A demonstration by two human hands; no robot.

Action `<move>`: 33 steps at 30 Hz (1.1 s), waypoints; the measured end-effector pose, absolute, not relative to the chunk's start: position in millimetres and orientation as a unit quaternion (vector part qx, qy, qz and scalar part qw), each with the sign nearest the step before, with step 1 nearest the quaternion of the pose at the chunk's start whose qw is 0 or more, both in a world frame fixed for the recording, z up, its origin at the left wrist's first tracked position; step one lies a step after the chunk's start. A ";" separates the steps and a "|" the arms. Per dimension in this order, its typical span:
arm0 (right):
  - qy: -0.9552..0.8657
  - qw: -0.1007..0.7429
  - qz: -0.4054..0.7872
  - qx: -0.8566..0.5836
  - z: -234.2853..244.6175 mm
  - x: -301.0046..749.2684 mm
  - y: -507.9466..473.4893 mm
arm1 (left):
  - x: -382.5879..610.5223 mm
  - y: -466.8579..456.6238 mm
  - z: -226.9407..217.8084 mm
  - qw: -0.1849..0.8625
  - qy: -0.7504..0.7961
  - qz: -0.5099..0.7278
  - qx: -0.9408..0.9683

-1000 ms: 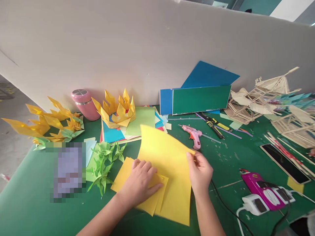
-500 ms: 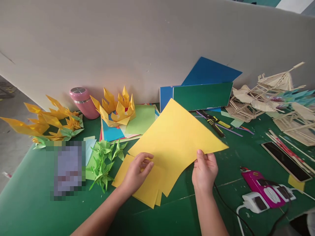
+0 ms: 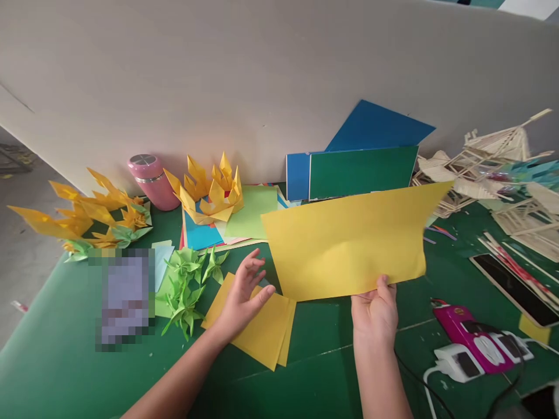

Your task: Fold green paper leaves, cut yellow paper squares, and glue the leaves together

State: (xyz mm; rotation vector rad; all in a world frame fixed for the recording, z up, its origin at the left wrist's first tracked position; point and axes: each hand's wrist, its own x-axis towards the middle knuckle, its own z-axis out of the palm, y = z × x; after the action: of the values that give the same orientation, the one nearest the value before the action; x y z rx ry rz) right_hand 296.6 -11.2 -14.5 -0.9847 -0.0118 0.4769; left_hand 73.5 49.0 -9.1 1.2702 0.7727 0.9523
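Observation:
My right hand (image 3: 376,305) pinches the lower edge of a large yellow sheet of paper (image 3: 353,238), thumb on top. The sheet is raised off the table and curves slightly, its far right corner tipped up. Nothing is in my left hand (image 3: 247,294), whose fingers are spread apart above several smaller yellow paper squares (image 3: 266,331) lying in a loose stack. Just left of that hand are green folded paper flowers (image 3: 186,291). Behind them, a yellow folded paper crown (image 3: 209,201) rests on coloured sheets (image 3: 255,212).
At the left stand an orange-yellow paper crown (image 3: 87,218) and a pink flask (image 3: 155,183). A green-and-blue box (image 3: 362,169) leans by the wall. To the right are stick models (image 3: 484,169), a black phone-like slab (image 3: 513,288) and a magenta power strip (image 3: 474,340) with cables.
The large yellow sheet has swung to the right and lifted off the small squares, carried by my right hand. My left hand has opened its fingers wider; the view shifted slightly.

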 end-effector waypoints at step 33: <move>-0.510 0.553 0.204 -0.627 -9.5 247.1 -12.9 | 77.3 48.2 2.9 0.812 0.261 0.270 0.448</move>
State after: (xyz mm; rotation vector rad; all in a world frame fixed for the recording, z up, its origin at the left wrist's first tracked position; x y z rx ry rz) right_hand 247.1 -12.9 -9.5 -1.4821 -1.2058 0.4826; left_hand 77.3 48.2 2.9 0.9563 0.5571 0.5758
